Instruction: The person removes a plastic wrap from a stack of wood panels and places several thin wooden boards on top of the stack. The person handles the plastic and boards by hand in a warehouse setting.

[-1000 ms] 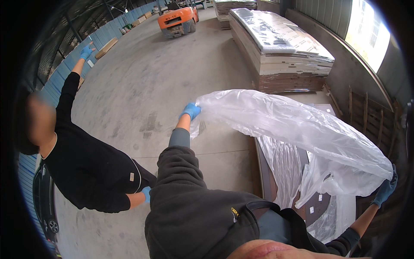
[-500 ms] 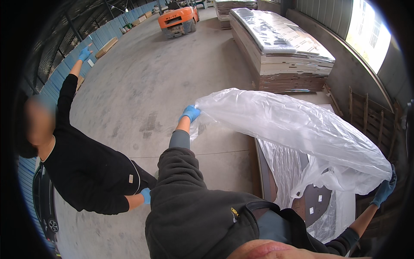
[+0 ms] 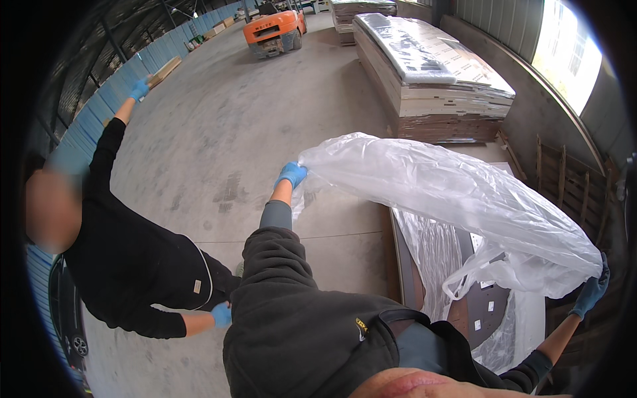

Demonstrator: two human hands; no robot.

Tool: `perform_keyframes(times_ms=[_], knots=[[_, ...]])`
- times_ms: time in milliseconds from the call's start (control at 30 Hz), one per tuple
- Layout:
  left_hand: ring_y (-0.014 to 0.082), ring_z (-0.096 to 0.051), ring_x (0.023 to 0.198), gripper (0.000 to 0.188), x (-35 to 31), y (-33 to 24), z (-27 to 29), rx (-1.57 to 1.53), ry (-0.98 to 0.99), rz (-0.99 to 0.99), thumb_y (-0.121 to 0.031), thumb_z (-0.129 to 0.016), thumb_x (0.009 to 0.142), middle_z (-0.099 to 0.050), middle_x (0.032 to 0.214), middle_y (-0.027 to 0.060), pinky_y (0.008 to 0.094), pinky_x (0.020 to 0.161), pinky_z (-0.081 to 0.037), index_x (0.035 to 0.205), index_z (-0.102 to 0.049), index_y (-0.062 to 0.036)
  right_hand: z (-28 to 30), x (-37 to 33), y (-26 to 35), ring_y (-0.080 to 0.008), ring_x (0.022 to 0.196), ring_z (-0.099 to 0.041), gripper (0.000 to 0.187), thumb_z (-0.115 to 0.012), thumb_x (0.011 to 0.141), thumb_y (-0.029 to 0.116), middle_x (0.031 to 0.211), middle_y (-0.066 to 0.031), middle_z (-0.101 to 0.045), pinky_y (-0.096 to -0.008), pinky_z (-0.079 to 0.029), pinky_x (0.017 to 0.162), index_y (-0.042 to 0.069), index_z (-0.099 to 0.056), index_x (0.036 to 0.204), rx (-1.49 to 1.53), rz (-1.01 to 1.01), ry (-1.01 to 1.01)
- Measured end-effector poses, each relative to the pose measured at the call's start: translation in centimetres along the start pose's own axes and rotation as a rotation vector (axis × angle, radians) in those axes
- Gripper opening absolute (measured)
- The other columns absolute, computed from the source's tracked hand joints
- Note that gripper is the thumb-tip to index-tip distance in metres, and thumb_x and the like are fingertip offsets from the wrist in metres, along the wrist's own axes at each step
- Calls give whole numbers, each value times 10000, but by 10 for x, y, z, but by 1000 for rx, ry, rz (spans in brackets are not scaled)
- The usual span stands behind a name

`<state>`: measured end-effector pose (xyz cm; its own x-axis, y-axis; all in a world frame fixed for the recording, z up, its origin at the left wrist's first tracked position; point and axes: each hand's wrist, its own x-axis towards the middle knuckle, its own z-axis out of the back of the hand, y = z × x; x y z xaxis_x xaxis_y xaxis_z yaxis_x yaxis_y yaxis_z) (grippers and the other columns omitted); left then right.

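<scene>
A large sheet of clear plastic film (image 3: pixel 438 179) stretches between my two outspread arms. My left hand (image 3: pixel 290 174), in a blue glove, is closed on its left end, out over the concrete floor. At the far right my right hand (image 3: pixel 592 290), gloved too, grips the opposite end. The film sags and billows over a stack of dark panels (image 3: pixel 483 315), and a loose fold hangs from its lower edge. More crinkled film (image 3: pixel 434 259) lies across those panels. Part of the stack is hidden under the plastic.
To my left stands a co-worker (image 3: pixel 142 265) in black, one blue-gloved hand stretched outward. A wrapped stack of boards (image 3: pixel 451 99) is ahead on the right, near wooden pallets (image 3: pixel 570 179). An orange forklift (image 3: pixel 275 33) stands farther off; a dark car (image 3: pixel 68 312) is at far left.
The co-worker has shifted a little, with the raised arm lower and the head turned. My hands keep their hold; the film has settled slightly and its loose fold has changed shape.
</scene>
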<state>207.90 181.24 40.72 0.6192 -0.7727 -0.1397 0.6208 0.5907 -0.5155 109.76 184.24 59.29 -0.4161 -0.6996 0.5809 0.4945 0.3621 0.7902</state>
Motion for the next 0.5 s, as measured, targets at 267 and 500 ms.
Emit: perform_keyframes(times_ms=[267,500], knots=[[386,-677,1116,452,-10,8,-3,-154,-38,28,-384,-606,884,-709,1179,222,455,939,-515,1182,-721,-63,-2,1,0,-209,1222,-593,581,-407,825,-97,1408,-129,-608,-328,-461,1071,-46,-581,1377,82,-6,17],[345,-703,1013,485,-3,27,-9,-338,-139,87,-426,-642,891,-729,1062,240,416,886,-529,1138,-716,-15,-10,2,15,-216,1238,-588,636,-383,771,-87,1419,-135,-601,-331,-462,1072,-46,-585,1372,84,-4,31]])
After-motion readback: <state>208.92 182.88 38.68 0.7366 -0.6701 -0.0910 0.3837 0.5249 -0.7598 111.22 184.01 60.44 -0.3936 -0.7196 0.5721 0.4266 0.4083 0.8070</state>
